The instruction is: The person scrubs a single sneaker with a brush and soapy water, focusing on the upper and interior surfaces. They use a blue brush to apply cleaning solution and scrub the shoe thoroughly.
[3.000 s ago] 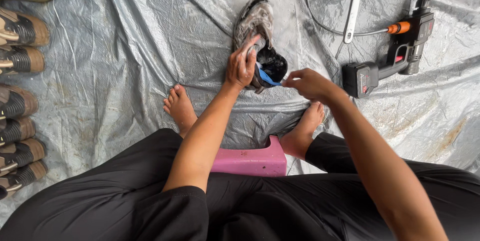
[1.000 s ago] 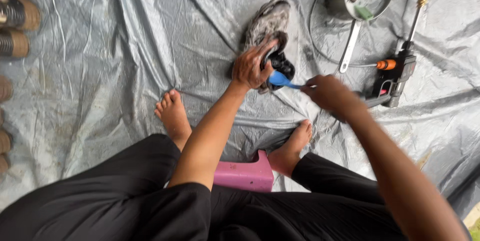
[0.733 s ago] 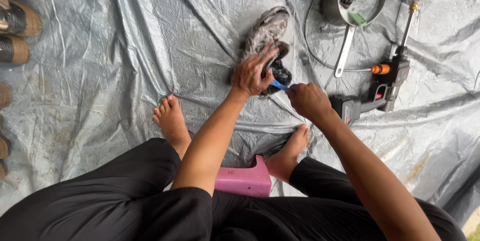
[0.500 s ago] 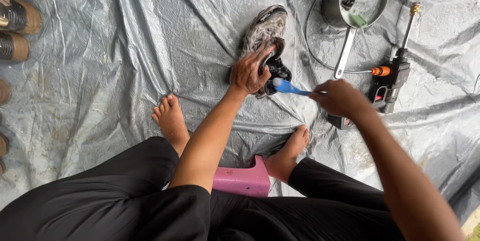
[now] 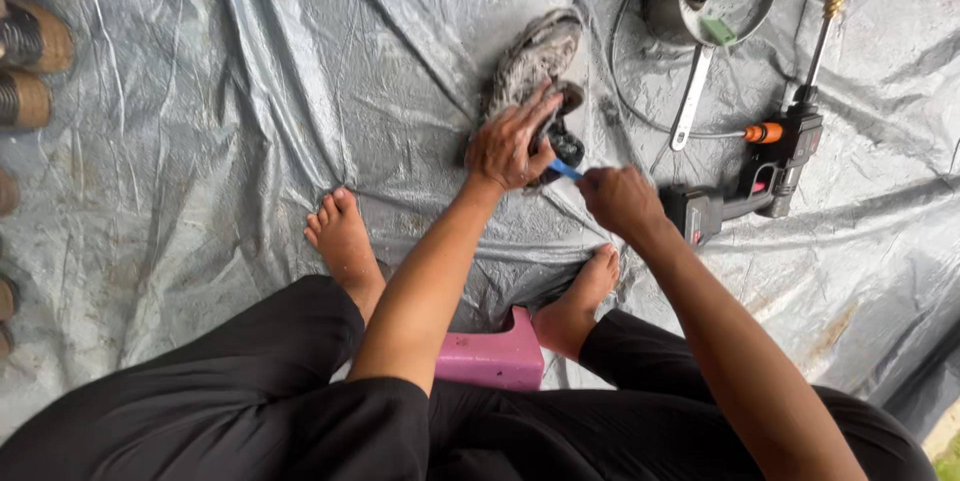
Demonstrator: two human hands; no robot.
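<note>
Since half a second ago our right hand has drawn back in toward the muddy grey sneaker, so the blue-handled brush is once more at the shoe's dark opening; we read this as one return stroke in a repeated scrubbing motion, with the work mid-course.

Nearest to us, below the sneaker, the pink plastic stool sits between our bare feet on the crinkled grey tarpaulin. Our right hand is closed around the brush handle. Our left hand lies on the sneaker's heel end, fingers curled over it, pressing it to the tarpaulin. Right of the sneaker lies a black pressure-washer gun with an orange collar. Beyond the sneaker to the right stands a long-handled metal pot.
</note>
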